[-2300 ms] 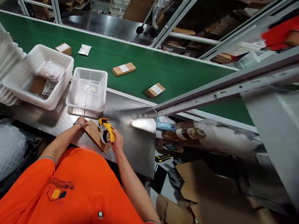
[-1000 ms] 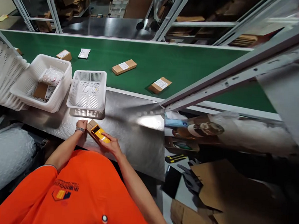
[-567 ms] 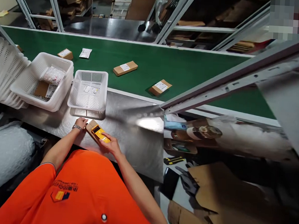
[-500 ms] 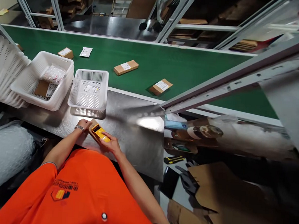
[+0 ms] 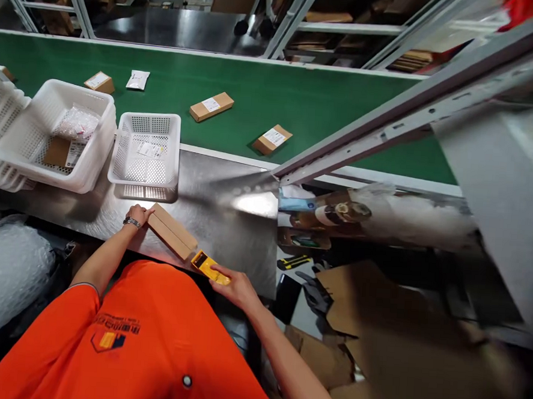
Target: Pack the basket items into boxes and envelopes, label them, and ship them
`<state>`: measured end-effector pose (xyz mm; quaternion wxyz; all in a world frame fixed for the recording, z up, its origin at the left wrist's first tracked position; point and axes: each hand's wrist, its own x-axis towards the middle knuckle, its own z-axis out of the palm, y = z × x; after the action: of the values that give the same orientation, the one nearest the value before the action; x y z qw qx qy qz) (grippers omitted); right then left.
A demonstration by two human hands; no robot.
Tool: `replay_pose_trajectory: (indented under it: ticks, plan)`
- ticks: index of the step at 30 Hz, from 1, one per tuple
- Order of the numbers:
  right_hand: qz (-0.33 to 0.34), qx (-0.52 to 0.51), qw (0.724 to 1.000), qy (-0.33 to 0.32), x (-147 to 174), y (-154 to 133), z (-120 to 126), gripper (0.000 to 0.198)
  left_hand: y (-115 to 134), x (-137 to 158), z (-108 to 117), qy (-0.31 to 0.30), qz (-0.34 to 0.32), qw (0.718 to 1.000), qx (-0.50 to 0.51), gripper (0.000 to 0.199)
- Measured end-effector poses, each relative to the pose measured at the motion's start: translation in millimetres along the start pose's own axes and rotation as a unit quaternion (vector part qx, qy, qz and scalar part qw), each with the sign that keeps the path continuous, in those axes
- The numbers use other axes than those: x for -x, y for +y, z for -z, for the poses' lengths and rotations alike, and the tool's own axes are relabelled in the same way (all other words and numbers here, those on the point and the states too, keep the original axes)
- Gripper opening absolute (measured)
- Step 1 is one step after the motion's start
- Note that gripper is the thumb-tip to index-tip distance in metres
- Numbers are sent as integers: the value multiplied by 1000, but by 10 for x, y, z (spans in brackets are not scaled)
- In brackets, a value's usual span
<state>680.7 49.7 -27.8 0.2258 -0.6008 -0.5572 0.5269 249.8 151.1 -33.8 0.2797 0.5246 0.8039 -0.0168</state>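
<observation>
A long, narrow cardboard box [image 5: 173, 232] lies slantwise on the metal table, a seam line running along its top. My left hand [image 5: 139, 214], with a metal watch on the wrist, grips the box at its far left end. Closed around a yellow tape dispenser [image 5: 204, 265] is my right hand [image 5: 234, 285]. The dispenser is just off the near right end of the box, by the table's front edge. Whether tape runs between them I cannot tell.
Beyond the metal table [image 5: 228, 233] runs a green conveyor belt [image 5: 165, 79] carrying several parcels. A white basket [image 5: 142, 177] and stacked baskets [image 5: 94, 168] stand left. A yellow-black cutter knife [image 5: 294, 262] and cardboard [image 5: 388, 339] lie right; bubble wrap [image 5: 9, 280] at left.
My right hand has drawn the tape dispenser along the box toward the lower right, past its near end, uncovering the box top. My left hand stays at the far end. The view has shifted.
</observation>
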Motion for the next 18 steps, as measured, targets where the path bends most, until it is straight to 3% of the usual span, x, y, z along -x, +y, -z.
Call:
replay_pose_trajectory:
  ticks: [2, 4, 6, 8, 10, 11, 13, 15, 18]
  plan:
    - [-11, 19, 1000, -20, 57, 35, 45, 46, 46, 37, -20, 50, -26, 998, -8, 56]
    - [-2, 44, 999, -26, 17, -30, -10, 45, 165, 113, -109, 78, -113, 990, -25, 65]
    - [9, 60, 998, -20, -60, -137, -86, 42, 371, 225, -285, 27, -269, 961, -58, 85]
    - [18, 56, 998, -19, -114, -242, -117, 41, 643, 356, -508, -73, -416, 900, -103, 105]
    - [25, 44, 999, -16, -104, -329, -54, 42, 939, 478, -685, -138, -486, 851, -141, 117]
    - [28, 40, 999, -15, -69, -370, 24, 42, 1079, 527, -724, -151, -496, 842, -149, 121]
    - [36, 28, 999, -17, 63, -459, 277, 43, 1315, 600, -676, -153, -509, 837, -129, 128]
    - [62, 18, 998, -13, 247, -582, 616, 44, 1475, 645, -487, -143, -551, 821, -55, 136]
    - [138, 46, 989, 3, 473, -862, 1041, 47, 1567, 679, -136, -124, -627, 763, 99, 148]
